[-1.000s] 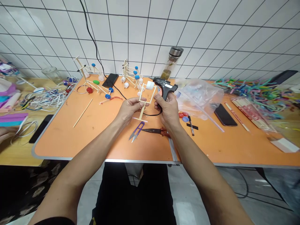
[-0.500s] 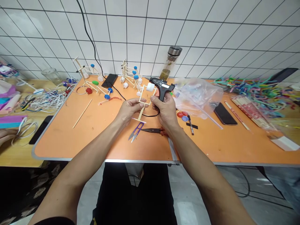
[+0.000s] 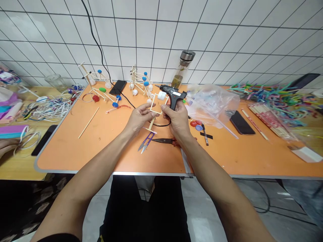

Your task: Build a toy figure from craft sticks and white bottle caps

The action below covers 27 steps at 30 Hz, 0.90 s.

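Note:
My left hand (image 3: pixel 141 117) is closed on a small frame of pale wooden sticks (image 3: pixel 152 124), which carries a white round piece (image 3: pixel 162 95) near its top. A black glue gun (image 3: pixel 174 95) rests in my right hand (image 3: pixel 178 116), its nozzle pointing left above the frame. The right thumb and a finger also pinch the frame's right side. Just below the frame, purple-handled snips (image 3: pixel 145 143) lie on the orange table (image 3: pixel 101 158), with dark-jawed pliers (image 3: pixel 164 140) beside them, partly hidden by my right wrist.
Stick models (image 3: pixel 101 92) with coloured caps stand at the back left, and another (image 3: pixel 141 80) near the middle. Behind the glue gun is a glass bottle (image 3: pixel 180 72). A plastic bag (image 3: pixel 212 101) and a phone (image 3: pixel 242 122) lie right. Another person's hand (image 3: pixel 8 146) shows far left.
The frame and glue gun have shifted very slightly; the frame is tilted a little differently. Both hands keep their hold.

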Each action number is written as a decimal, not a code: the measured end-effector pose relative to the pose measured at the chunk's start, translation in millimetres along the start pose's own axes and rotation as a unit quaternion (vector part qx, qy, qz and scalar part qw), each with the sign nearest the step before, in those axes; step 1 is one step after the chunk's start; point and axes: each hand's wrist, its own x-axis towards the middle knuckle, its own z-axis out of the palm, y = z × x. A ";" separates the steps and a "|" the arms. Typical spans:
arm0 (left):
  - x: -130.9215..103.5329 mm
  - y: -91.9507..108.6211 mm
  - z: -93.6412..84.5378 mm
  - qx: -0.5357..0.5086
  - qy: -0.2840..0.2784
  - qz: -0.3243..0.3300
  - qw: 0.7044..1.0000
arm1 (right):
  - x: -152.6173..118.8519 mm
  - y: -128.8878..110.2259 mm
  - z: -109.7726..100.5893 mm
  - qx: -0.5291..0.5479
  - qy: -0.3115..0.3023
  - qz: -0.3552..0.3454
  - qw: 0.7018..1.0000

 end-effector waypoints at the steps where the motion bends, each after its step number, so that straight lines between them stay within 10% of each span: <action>1: 0.0 -0.1 0.3 0.003 0.001 0.003 1.000 | 0.0 0.3 0.2 -0.001 0.002 0.002 1.000; 27: 1.2 -10.9 7.2 0.075 0.067 0.067 0.993 | -11.9 -3.0 10.2 0.014 -0.013 0.001 1.000</action>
